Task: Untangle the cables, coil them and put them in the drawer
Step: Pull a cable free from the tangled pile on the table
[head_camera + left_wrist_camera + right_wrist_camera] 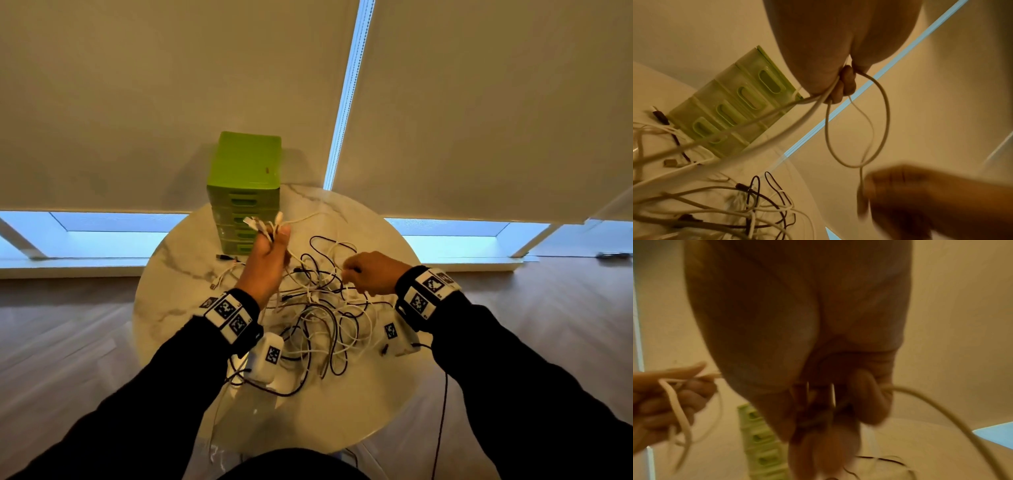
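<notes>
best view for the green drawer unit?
Head view: the green drawer unit shows whole, upright on the table's far side, drawers shut. Left wrist shows its drawer fronts tilted, behind cables. Right wrist shows only a blurred sliver.

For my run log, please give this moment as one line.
left hand: grips white cable ends, raised | right hand: pinches white cable | cable tangle: on round marble table | green plastic drawer unit: closed

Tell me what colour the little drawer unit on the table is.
Bright green drawer unit; the head view shows it best.
</notes>
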Tool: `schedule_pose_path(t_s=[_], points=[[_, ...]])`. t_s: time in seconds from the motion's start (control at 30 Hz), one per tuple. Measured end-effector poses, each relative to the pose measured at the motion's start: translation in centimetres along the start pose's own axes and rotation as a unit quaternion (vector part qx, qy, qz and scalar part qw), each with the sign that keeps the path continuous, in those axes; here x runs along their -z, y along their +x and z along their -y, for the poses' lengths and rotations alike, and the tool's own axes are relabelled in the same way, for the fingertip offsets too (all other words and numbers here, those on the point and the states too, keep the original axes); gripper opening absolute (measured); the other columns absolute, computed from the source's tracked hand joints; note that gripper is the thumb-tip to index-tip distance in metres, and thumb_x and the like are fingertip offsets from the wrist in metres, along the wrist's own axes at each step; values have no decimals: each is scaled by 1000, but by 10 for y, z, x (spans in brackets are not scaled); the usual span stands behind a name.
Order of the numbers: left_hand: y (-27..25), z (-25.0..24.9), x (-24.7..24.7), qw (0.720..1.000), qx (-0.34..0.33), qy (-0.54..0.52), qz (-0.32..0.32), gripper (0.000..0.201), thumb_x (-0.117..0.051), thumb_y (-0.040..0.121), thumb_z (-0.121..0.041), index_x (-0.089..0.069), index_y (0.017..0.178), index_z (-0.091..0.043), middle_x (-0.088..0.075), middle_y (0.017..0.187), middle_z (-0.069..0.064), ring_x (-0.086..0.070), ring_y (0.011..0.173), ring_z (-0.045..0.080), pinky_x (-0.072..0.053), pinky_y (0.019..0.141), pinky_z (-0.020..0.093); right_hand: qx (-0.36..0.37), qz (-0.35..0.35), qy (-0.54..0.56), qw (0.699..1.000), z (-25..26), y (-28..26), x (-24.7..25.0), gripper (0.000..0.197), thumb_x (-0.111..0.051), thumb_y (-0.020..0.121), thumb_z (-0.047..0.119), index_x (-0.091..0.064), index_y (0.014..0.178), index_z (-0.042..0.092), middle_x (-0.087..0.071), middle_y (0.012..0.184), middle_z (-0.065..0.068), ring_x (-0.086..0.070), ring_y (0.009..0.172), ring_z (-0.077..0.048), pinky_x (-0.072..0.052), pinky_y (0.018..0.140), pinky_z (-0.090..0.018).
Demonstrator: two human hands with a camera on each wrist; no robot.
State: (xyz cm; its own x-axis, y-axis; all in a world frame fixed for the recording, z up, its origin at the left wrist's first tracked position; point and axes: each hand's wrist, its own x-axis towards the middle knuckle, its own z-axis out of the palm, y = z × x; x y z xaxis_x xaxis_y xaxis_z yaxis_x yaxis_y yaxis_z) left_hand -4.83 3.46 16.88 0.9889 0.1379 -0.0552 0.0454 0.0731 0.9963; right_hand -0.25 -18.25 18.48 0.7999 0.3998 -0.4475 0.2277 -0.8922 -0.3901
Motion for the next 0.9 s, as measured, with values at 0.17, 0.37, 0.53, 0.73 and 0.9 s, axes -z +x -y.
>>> schedule_pose_path(t_s=[0.17, 0.37, 0.53, 0.73, 0.9], points=[[9, 4, -29, 997, -26, 51, 48, 17, -46, 105, -41, -50, 101, -25, -45, 76, -5, -46, 70, 11, -45, 77, 38, -138, 89, 108, 981, -74, -24, -25, 27, -41, 106, 26, -61, 95, 11, -70, 80, -6, -68, 70, -21, -48, 55, -24], [0, 28, -91, 970, -52, 142, 191, 17, -51, 104, -31, -48, 93, -20, -42, 68, -7, -40, 57, 3, -37, 63, 26, -274, 42, 158, 948, -151, -70, -69, 21, -51, 102, 34, -55, 115, 19, -74, 93, -6, -68, 78, -22, -53, 62, -31], [-5, 54, -132, 927, -51, 216, 302, 20, -53, 103, -33, -46, 88, -23, -45, 71, -9, -43, 60, 3, -39, 68, 32, -188, -87, 140, 968, -164, -102, -89, 92, -79, 81, 21, -24, 153, 31, -39, 154, -7, -43, 137, -26, -41, 108, -37], [-13, 67, -175, 908, -47, 222, 352, 15, -51, 104, -32, -54, 100, -17, -58, 85, -8, -56, 77, 1, -45, 74, 20, -26, -139, 388, 911, -113, -104, -81, 61, -64, 96, 19, -31, 147, 24, -65, 111, -6, -67, 102, -15, -55, 92, -32], [2, 53, -175, 971, 60, 38, 230, 25, -38, 109, -28, -53, 99, -10, -50, 78, -1, -39, 49, 2, -33, 50, 18, -125, -202, 293, 926, -146, -125, -79, 59, -33, 101, 61, -61, 78, 15, -54, 67, 3, -52, 56, -7, -49, 63, -27]])
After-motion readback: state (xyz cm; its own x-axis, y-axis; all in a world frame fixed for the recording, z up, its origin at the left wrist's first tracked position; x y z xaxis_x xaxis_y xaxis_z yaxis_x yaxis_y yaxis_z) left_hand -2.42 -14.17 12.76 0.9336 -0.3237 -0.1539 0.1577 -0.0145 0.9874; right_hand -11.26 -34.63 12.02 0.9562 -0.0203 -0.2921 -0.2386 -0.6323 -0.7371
